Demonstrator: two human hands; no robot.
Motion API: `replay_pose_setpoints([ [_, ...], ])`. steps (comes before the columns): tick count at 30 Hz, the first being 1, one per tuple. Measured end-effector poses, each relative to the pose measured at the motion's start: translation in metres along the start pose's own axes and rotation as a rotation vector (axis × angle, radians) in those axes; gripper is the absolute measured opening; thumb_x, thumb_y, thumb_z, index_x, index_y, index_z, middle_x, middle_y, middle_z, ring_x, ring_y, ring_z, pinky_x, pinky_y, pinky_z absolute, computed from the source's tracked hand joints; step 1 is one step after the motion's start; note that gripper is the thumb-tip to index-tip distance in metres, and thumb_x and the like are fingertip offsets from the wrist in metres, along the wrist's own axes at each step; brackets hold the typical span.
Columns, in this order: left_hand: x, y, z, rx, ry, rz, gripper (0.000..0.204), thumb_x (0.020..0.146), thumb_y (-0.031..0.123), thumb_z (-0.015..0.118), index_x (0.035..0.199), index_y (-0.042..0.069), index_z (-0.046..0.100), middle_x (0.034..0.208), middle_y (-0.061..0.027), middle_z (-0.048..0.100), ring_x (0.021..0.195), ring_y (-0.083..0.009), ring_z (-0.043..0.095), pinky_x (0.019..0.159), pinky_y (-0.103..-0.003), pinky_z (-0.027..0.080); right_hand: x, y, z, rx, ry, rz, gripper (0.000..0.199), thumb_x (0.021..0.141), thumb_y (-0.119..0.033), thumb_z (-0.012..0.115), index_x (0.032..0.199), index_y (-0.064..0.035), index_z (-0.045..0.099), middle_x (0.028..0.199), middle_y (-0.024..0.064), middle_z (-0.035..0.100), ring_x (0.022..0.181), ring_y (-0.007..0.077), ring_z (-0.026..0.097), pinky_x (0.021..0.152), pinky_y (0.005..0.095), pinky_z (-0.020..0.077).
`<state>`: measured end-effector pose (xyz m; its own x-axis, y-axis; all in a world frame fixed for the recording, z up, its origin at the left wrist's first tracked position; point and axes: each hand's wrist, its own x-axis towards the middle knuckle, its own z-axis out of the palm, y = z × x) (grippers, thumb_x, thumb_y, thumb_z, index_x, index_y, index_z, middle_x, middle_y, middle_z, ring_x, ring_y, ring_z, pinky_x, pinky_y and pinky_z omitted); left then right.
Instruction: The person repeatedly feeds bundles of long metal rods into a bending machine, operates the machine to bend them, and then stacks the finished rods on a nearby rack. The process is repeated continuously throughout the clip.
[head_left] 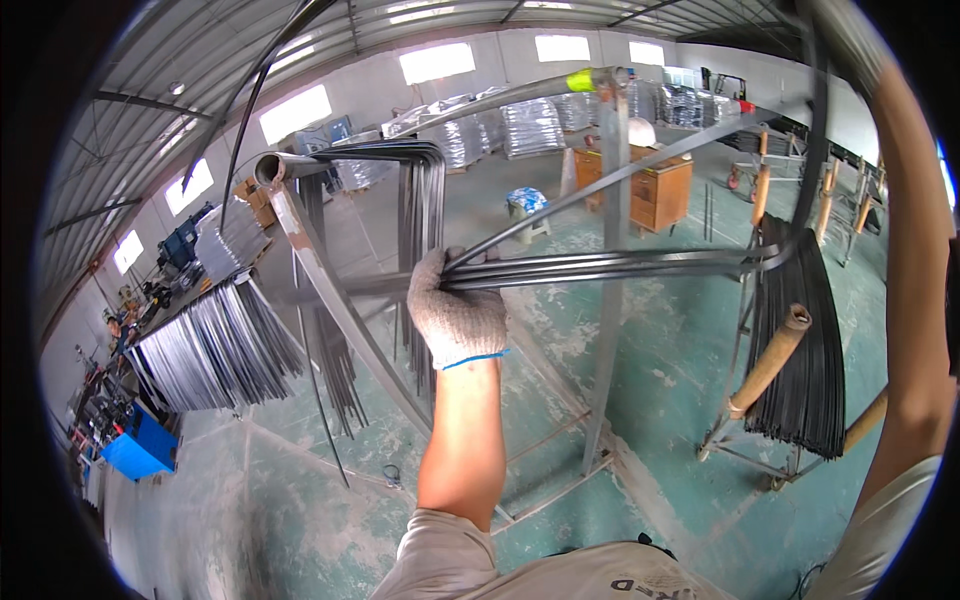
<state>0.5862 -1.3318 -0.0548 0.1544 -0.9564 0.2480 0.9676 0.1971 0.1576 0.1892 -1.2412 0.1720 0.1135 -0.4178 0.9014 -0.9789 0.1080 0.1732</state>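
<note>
My left hand (458,312), in a grey knitted glove with a blue cuff edge, is closed around a bundle of long, thin black strips (610,266). The strips run rightward from the fist, then curve sharply upward at the right. High at the right edge is my right hand (848,38), smeared by motion beside the rising strips; its fingers cannot be made out. Just beyond the left fist stands a metal rack with a round top tube (500,100), over which more dark strips (425,190) hang.
Silvery strips (215,345) hang at the left, above a blue box (140,445). At the right, black strips (800,350) hang on a rack with a brown tube arm (770,360). Farther back are a wooden desk (660,195), a blue-topped stool (528,205) and wrapped pallets (533,128).
</note>
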Motion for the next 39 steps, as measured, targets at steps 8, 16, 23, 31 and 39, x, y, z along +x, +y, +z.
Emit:
replay_pose_setpoints([
  [8,0.098,0.008,-0.19,-0.085,0.203,-0.157,0.034,0.108,0.011,0.049,0.124,-0.013,0.066,0.119,-0.0275,0.075,0.114,-0.0382,0.074,0.104,-0.053,0.062,0.122,-0.282,0.113,0.225,-0.286,-0.399,0.033,0.093,-0.028,0.07,0.118,-0.0112,0.085,0.115,0.017,0.082,0.107,0.0303,0.08,0.09,0.0458,0.0636],
  [16,0.064,0.015,-0.297,-0.051,-0.043,-0.392,0.048,0.11,0.029,0.062,0.139,-0.009,0.061,0.134,-0.0235,0.069,0.125,-0.0372,0.066,0.118,-0.052,0.049,-0.07,-0.305,0.23,0.968,-0.349,0.257,0.053,0.088,-0.022,0.08,0.134,0.0,0.065,0.119,0.0164,0.073,0.112,0.0358,0.074,0.091,0.0482,0.0616],
  [23,-0.098,-0.156,-0.272,1.199,-0.146,-0.484,0.036,0.113,0.025,0.061,0.138,-0.002,0.06,0.125,-0.0175,0.07,0.11,-0.0302,0.069,0.102,-0.047,0.057,-0.459,-0.09,0.222,0.92,-0.463,0.158,0.041,0.097,-0.027,0.078,0.134,-0.0091,0.073,0.11,0.0099,0.073,0.103,0.0324,0.071,0.093,0.0486,0.0577],
  [31,-0.151,-0.472,-0.124,1.366,-0.542,-0.658,0.014,0.108,0.01,0.064,0.118,0.0,0.064,0.102,-0.0118,0.071,0.093,-0.0199,0.067,0.09,-0.038,0.056,-0.741,0.285,0.19,-0.15,-1.003,1.416,0.082,0.085,-0.04,0.091,0.15,-0.0039,0.055,0.146,0.0246,0.063,0.136,0.0422,0.061,0.113,0.0509,0.0528],
  [39,-0.145,-0.801,-0.073,1.345,-0.77,-0.872,0.032,0.112,0.028,0.068,0.129,0.001,0.063,0.118,-0.0094,0.068,0.107,-0.0185,0.068,0.1,-0.037,0.057,-0.861,0.503,0.21,-0.345,-0.94,1.717,0.102,0.074,-0.051,0.098,0.15,-0.0032,0.049,0.146,0.0208,0.061,0.142,0.04,0.056,0.117,0.052,0.0499],
])
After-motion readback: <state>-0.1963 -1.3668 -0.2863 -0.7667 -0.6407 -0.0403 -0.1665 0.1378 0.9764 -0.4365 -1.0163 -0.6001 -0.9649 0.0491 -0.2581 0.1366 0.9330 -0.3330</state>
